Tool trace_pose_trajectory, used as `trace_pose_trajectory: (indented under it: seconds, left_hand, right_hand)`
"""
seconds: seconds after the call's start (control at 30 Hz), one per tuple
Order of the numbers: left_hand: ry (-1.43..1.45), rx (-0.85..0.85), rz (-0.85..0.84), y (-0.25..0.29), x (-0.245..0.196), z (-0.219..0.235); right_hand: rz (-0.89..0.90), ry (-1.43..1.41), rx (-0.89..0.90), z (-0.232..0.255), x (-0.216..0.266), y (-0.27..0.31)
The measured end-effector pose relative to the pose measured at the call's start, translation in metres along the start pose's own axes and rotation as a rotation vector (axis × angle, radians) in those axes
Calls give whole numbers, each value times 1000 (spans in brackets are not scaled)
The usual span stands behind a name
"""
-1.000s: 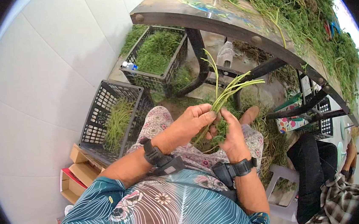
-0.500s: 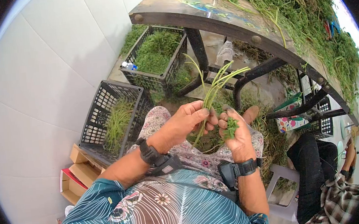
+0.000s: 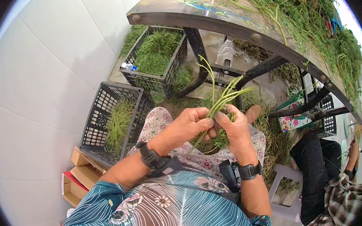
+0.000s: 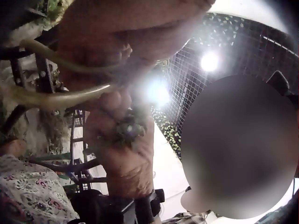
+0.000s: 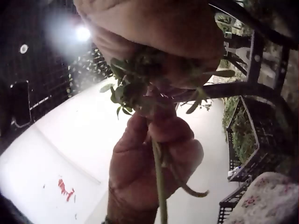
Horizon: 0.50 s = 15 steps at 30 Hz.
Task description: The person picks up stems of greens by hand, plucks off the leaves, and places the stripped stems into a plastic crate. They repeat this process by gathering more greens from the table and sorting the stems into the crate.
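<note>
Over the lap, my left hand [image 3: 186, 124] grips a small bunch of green stems [image 3: 229, 96], whose bare ends fan out away from me. My right hand [image 3: 237, 130] meets it at the bunch, thumb and fingers pinching close to the left thumb. Green leaves [image 5: 128, 91] are tucked inside the right hand's curled fingers. The right wrist view shows stem ends [image 5: 160, 182] coming down past the left fingers. Loose greens [image 3: 219, 142] lie on the lap beneath both hands.
A black crate [image 3: 89, 132] with trimmed stems stands at left; behind it another crate [image 3: 128, 76] holds leafy greens. The table [image 3: 158, 5] bears a heap of greens [image 3: 296, 4]. Stalks litter the floor at right, near a stool [image 3: 280, 210] and a seated person [image 3: 311, 174].
Half a second ago the right hand was drawn apart from the stems, with leaves in its palm. It has come back up against the left hand, and the bunch has tilted slightly.
</note>
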<state>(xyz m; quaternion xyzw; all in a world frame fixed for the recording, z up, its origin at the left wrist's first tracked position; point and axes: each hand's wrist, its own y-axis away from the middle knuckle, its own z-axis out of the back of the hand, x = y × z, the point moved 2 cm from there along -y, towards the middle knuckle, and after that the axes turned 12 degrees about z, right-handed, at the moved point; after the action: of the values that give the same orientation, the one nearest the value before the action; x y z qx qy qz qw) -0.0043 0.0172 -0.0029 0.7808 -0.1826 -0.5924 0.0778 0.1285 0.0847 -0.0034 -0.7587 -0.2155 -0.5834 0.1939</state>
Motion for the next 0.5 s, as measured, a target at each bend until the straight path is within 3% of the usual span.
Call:
trace_pose_trajectory:
  seconds: [0.2,0.5]
  left_hand:
    - [-32,-7,47,-1,6,1]
    - [-76,-34,58,-1,6,0]
  right_hand:
    - [74,197,10,7,-6,-1]
    - [44,161,-5,10,-7,-1]
